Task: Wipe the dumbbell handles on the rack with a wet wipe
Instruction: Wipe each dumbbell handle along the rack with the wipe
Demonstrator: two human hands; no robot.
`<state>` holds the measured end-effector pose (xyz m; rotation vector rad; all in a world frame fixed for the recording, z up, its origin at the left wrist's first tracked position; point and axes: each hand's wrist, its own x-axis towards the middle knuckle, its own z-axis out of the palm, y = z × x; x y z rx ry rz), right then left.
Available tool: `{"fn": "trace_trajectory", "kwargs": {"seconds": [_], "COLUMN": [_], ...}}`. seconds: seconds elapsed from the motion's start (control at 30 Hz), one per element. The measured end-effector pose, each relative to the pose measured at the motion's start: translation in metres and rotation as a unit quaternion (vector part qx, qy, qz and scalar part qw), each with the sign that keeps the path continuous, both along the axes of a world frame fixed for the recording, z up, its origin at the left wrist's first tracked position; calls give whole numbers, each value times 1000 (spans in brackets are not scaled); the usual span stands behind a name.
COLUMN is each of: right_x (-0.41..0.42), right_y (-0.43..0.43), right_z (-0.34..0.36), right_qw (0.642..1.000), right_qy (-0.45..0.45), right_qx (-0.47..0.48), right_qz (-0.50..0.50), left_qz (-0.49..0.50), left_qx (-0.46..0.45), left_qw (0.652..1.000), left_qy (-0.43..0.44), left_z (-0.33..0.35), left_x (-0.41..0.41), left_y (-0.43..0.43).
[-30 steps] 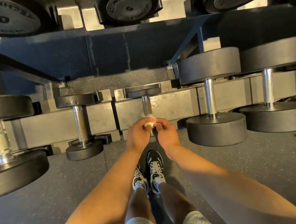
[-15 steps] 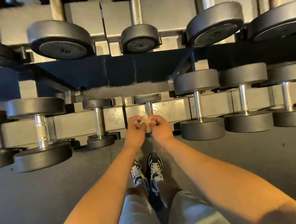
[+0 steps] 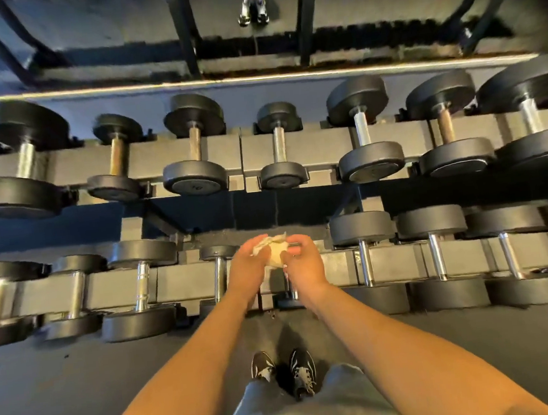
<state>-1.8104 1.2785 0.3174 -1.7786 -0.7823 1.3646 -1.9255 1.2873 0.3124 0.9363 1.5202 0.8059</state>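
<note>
We are seeing shiny metal handles (image 3: 362, 132) between matt black dumbbell heads (image 3: 361, 227) across the middle; the crumpled wipe (image 3: 275, 255) at centre is looking papery; the floor (image 3: 66, 394) is looking matt grey.

A person's left hand (image 3: 248, 271) and right hand (image 3: 306, 267) grip a crumpled wet wipe (image 3: 275, 256) before the dumbbell rack (image 3: 321, 142); small dumbbell (image 3: 282, 177) at twelve o'clock, shoes (image 3: 283, 370) at six.

Gym, free-weights area. Long two-tier grey-and-black metal rack (image 3: 316, 143) carries rows of black round-headed dumbbells with chrome handles (image 3: 196, 176), small and large sizes mixed along each tier. Dark grey matte floor (image 3: 66, 394). Person wears black-and-white trainers (image 3: 302, 368) and light grey shorts (image 3: 318, 407).
</note>
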Motion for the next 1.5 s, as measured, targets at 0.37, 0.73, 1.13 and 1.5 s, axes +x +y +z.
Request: {"fn": "trace_trajectory", "kwargs": {"seconds": [0.37,0.73,1.13,1.5], "right_x": [-32,-110,-177,-209], "right_y": [43,130,208,228], "right_z": [38,45,46,48], "right_qw": [997,996,992,990], "right_qy": [14,30,27,2], "right_qx": [33,62,113,101], "right_qz": [73,60,54,98], "left_qz": [135,176,116,87], "left_qx": [8,6,7,50], "left_qw": [990,984,977,986], "left_qy": [37,-40,-181,-130], "left_z": [44,37,44,44], "left_x": [-38,-126,-195,-231], "left_y": [27,121,198,239]}}
